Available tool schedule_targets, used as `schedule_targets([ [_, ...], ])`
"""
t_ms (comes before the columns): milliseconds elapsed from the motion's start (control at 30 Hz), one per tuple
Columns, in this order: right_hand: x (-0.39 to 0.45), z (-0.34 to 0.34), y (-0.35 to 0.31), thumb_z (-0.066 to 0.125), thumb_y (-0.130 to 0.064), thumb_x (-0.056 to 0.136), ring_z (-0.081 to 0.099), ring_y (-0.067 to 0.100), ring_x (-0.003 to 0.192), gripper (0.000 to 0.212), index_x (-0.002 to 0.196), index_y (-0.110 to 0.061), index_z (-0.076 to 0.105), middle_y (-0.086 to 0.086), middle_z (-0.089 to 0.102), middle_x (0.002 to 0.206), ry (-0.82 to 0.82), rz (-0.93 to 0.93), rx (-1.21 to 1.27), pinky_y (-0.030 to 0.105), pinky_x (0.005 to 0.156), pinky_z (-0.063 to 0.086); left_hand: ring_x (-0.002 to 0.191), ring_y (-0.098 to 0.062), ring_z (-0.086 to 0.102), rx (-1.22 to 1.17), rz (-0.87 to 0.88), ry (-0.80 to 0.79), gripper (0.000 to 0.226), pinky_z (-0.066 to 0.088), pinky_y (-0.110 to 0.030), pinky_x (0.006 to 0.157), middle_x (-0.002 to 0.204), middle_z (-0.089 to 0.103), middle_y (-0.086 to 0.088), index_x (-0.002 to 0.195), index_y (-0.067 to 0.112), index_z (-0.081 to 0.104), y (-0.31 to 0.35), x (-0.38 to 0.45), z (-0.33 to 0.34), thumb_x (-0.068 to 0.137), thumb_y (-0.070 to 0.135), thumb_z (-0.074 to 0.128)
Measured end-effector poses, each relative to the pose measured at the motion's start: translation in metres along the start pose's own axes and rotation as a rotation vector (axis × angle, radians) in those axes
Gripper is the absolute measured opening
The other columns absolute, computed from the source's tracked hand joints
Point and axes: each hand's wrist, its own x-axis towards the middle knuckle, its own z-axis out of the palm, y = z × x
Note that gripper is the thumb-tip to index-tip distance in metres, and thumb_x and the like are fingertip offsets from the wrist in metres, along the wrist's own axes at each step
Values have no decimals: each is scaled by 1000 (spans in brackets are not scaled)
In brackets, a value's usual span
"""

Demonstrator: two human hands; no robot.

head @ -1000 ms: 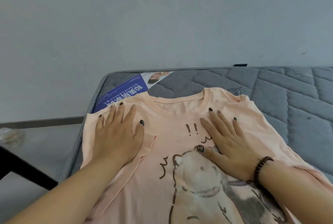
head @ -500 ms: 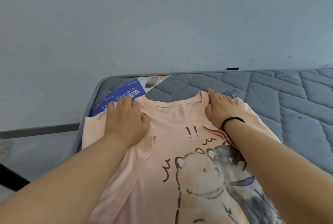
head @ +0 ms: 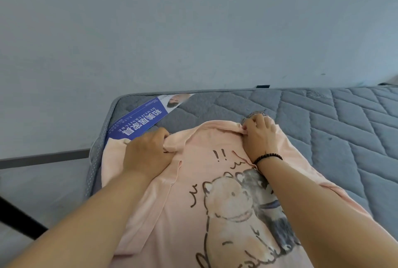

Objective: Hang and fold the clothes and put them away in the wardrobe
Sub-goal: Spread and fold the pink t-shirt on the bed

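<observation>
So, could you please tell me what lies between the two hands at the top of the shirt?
In the head view, only the shirt's neckline lies between the left hand and the right hand; each grips the fabric beside it.

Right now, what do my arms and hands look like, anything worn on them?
Both forearms are bare, with no sleeves in view. The right hand has a bracelet of small dark round beads around its wrist. The left hand and its wrist carry nothing. No rings show, and the fingernails are hidden from this view.
</observation>
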Motion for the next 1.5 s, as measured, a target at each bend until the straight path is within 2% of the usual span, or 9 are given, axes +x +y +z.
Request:
schedule_targets([
  [133,-22,-30,0,44,-19,95,35,22,83,17,112,-13,47,1,38,107,-296,61,54,31,66,24,44,-24,54,67,161,-40,38,39,-29,44,53,58,-1,76,14,61,9,-29,-11,59,36,87],
  [267,-47,-54,4,51,-15,87,57,34,99,42,127,-24,44,5,27,146,-463,120,199,37,75,47,53,-21,60,48,160,11,14,45,-30,49,62,64,6,82,23,68,17,-72,-31,76,35,65],
  [500,-91,-128,34,61,-18,85,47,32,122,55,134,-5,41,16,41,138,-486,80,209,36,96,42,53,-16,59,171,236,-159,66,41,-28,45,59,60,8,98,28,75,61,-157,-80,35,33,93],
  [700,-170,-182,62,53,-10,84,50,21,79,2,83,-11,51,-1,51,86,-399,84,335,19,64,32,50,-14,52,87,203,-159,52,23,-25,57,54,48,9,81,30,77,112,-238,-119,32,21,90],
  [800,-221,-202,85,67,-9,76,48,14,76,24,74,-23,47,-11,46,85,-404,96,407,12,66,34,59,-15,37,-4,198,-96,30,15,-32,56,52,43,4,70,27,76,134,-282,-130,44,17,63],
  [900,-271,-217,103,68,-18,72,49,17,74,32,68,-33,40,-13,47,81,-485,102,356,23,67,39,49,-16,38,-137,141,-72,34,20,-27,50,50,38,1,75,29,77,150,-337,-144,57,25,48],
  [1067,-325,-237,113,67,-28,76,45,9,71,21,74,-31,46,-17,48,82,-516,87,336,22,67,37,57,-13,31,-192,184,-52,45,23,-24,47,65,34,4,99,30,63,150,-386,-172,59,15,47],
  [1233,-377,-263,124,51,-28,80,47,12,82,5,84,-29,48,-17,49,87,-547,72,319,30,76,44,65,-15,28,-51,290,-144,40,25,-26,50,76,28,6,94,24,72,157,-418,-196,63,21,46],
  [1500,-438,-310,139,52,-17,85,49,11,100,23,106,-22,57,-12,50,105,-575,127,335,26,86,44,65,-16,32,88,362,-452,64,36,-26,52,64,46,6,94,29,72,191,-465,-225,33,31,91],
])
